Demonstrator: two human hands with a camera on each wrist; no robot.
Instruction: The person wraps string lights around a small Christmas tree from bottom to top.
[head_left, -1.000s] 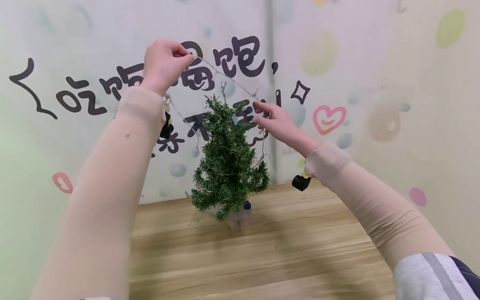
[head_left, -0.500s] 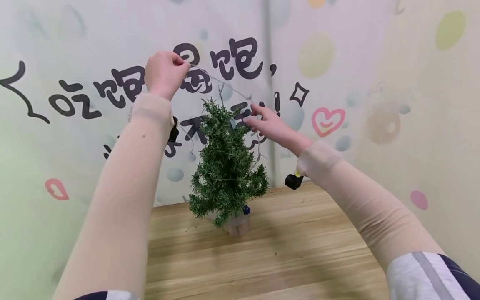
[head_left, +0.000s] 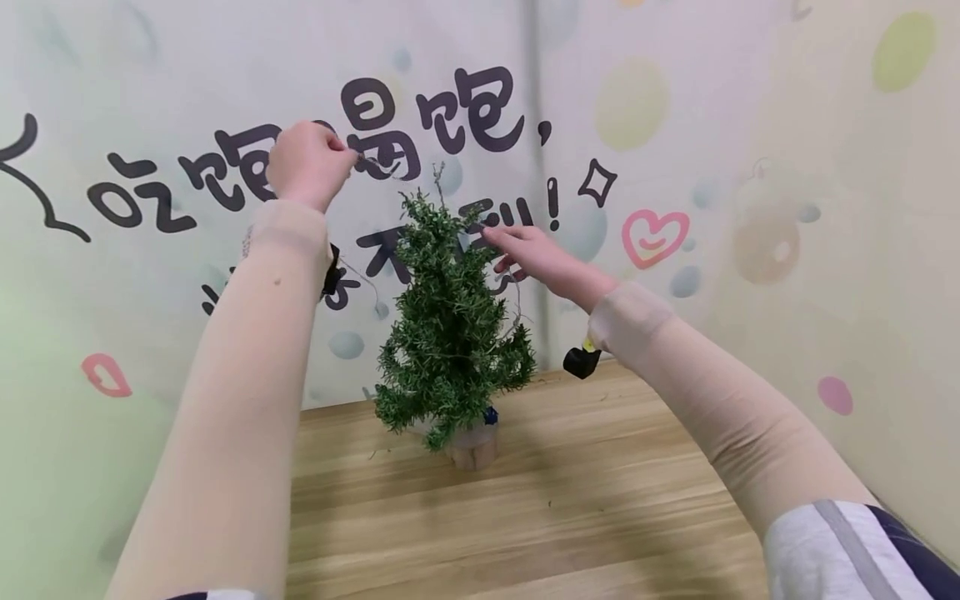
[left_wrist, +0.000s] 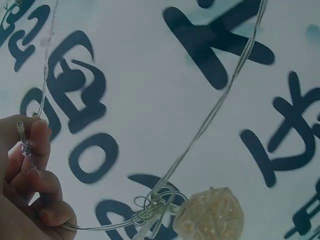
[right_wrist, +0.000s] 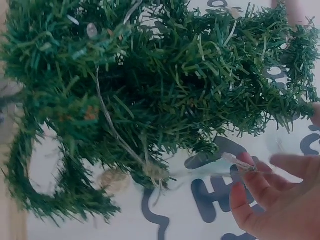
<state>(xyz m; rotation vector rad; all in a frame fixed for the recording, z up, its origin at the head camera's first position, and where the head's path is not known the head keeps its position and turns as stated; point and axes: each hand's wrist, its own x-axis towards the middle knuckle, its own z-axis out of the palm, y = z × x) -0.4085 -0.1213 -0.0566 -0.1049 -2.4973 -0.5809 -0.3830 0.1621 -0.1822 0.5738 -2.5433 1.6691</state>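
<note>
A small artificial Christmas tree [head_left: 450, 333] stands in the middle of the head view. My left hand [head_left: 311, 162] is raised to its upper left, pinching a thin string-light wire [left_wrist: 46, 75] between thumb and finger. More wire passes below the curled fingers in the left wrist view, with a tangle [left_wrist: 155, 202] and a pale woven ball [left_wrist: 212, 215] hanging there. By the tree's upper right side is my right hand [head_left: 543, 262], its fingers loosely extended. In the right wrist view, wire with a small clear bulb [right_wrist: 236, 161] runs across those fingers, thumb held apart.
The tree's base [head_left: 474, 454] rests on a wooden tabletop [head_left: 525, 533], with a small dark blue object [head_left: 491, 415] beside the trunk. Close behind is a wall [head_left: 637, 108] with large printed characters. Another wire stretch [right_wrist: 112, 125] drapes over the branches.
My left hand has come down from its higher position, wire still pinched. The right hand has shifted slightly left toward the tree, its fingers straighter. The wire between the hands appears lower and slacker.
</note>
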